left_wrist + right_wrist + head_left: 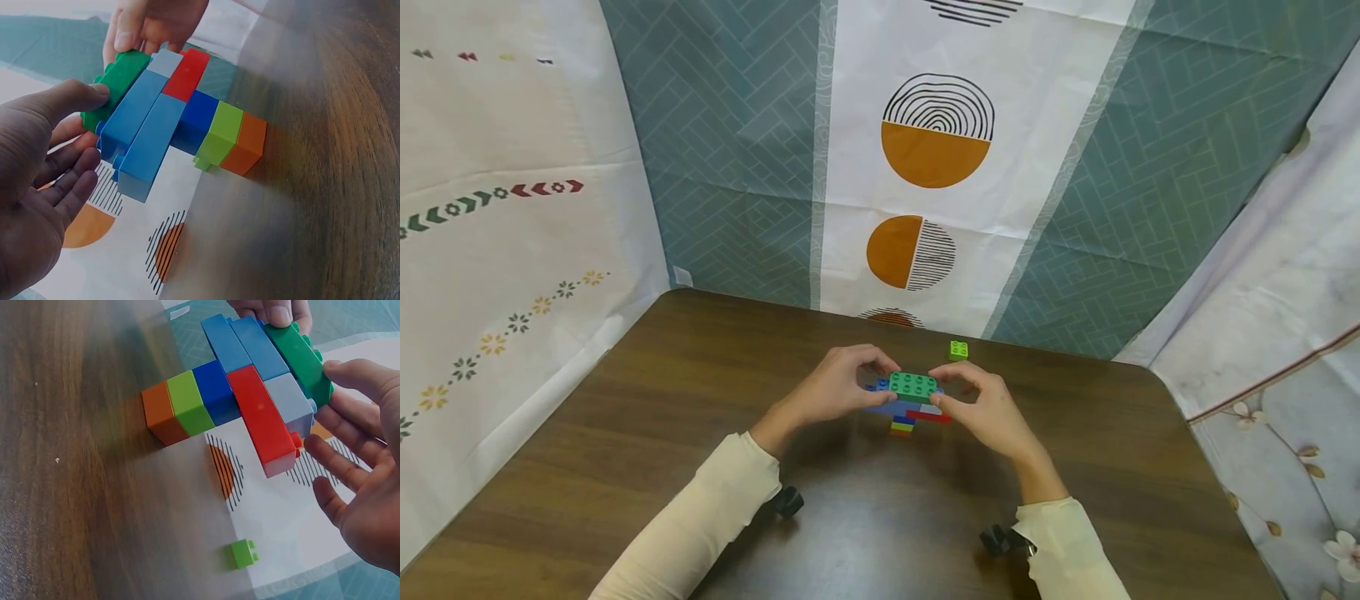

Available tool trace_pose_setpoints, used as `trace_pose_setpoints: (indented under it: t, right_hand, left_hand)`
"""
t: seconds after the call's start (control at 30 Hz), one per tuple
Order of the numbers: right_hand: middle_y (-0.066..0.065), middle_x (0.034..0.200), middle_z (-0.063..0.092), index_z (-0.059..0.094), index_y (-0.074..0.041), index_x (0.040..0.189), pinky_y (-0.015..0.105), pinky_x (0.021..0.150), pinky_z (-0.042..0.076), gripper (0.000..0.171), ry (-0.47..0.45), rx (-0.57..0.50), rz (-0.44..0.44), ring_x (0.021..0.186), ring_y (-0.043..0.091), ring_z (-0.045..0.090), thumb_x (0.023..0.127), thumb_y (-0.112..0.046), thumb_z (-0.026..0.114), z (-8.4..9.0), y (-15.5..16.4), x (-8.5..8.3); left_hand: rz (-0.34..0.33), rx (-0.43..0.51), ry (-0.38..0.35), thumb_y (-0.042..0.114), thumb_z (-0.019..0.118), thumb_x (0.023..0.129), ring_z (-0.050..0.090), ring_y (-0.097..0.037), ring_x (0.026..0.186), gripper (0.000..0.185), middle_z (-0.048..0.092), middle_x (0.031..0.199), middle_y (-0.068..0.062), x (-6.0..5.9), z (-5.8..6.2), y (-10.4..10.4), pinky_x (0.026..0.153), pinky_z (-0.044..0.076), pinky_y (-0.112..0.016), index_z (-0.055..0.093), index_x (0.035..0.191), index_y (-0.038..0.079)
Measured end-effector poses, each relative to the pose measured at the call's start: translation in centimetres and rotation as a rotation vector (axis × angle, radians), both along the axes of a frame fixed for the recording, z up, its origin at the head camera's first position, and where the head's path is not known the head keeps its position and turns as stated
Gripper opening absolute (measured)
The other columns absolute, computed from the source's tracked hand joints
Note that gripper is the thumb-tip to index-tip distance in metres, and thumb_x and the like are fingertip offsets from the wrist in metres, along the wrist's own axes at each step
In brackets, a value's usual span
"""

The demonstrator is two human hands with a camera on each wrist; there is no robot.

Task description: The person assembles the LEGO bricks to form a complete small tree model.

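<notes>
Both hands hold a green toy building brick [913, 386] at the top of a small brick tower. My left hand [831, 386] pinches its left end, and my right hand [988, 410] pinches its right end. Beneath the green brick lie a blue brick [134, 115] and a pale grey-blue brick [289, 400]. Under those come another blue brick [152, 147] and a red brick [262, 422]. The narrow base stacks a dark blue brick [215, 392], a lime brick [190, 402] and an orange brick [164, 414] on the table. Whether the green brick is fully pressed down, I cannot tell.
A loose lime brick [958, 350] stands behind the tower, near the back edge of the brown wooden table [700, 375]. Patterned cloths [745, 167] hang behind the table and along its sides. Dark wrist straps [788, 502] show below both sleeves.
</notes>
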State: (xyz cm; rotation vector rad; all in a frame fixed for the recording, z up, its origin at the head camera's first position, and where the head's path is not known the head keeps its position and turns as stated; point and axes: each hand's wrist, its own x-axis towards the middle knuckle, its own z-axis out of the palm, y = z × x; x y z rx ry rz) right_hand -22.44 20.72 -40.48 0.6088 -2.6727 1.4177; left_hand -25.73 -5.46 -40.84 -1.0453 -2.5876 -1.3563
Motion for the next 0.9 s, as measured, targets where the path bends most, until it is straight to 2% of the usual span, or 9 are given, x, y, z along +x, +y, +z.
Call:
trace_pose_setpoints:
  t: [0.13,0.37,0.53,0.9]
  right_hand:
    - [-0.008,0.110,0.068,0.067,-0.027,0.111,0.049,0.090,0.044,0.027,0.017,0.001,0.002,0.103,0.020,0.056,0.086,-0.030,0.073,0.08,-0.19,-0.07]
    - [-0.009,0.109,0.067,0.067,-0.028,0.110,0.048,0.089,0.045,0.025,0.024,0.013,0.009,0.102,0.018,0.056,0.086,-0.031,0.073,0.02,-0.25,-0.25]
    - [-0.009,0.108,0.068,0.067,-0.028,0.109,0.053,0.090,0.044,0.024,0.012,0.011,0.006,0.103,0.019,0.056,0.086,-0.031,0.073,-0.03,-0.21,-0.34]
    - [-0.009,0.105,0.069,0.068,-0.028,0.108,0.051,0.088,0.044,0.023,0.001,0.004,0.001,0.102,0.027,0.057,0.086,-0.028,0.073,-0.17,-0.12,-0.35]
  left_hand:
    - [-0.002,0.002,0.006,0.029,0.079,0.080,0.061,-0.014,0.096,0.033,0.068,0.103,0.010,-0.06,-0.11,-0.11,0.090,0.055,-0.035,0.068,0.109,0.020]
    - [-0.035,0.046,0.020,0.032,0.076,0.083,0.060,-0.008,0.093,0.029,0.068,0.101,0.012,-0.23,-0.50,-0.30,0.089,0.054,-0.044,0.068,0.108,0.020]
    - [-0.033,0.052,0.024,0.031,0.075,0.084,0.060,-0.005,0.091,0.026,0.068,0.100,0.013,-0.26,-0.59,-0.22,0.087,0.055,-0.041,0.068,0.107,0.021]
    - [-0.039,0.091,-0.043,0.028,0.075,0.084,0.061,-0.009,0.088,0.023,0.068,0.097,0.010,-0.28,-0.74,0.00,0.091,0.053,-0.048,0.069,0.105,0.021]
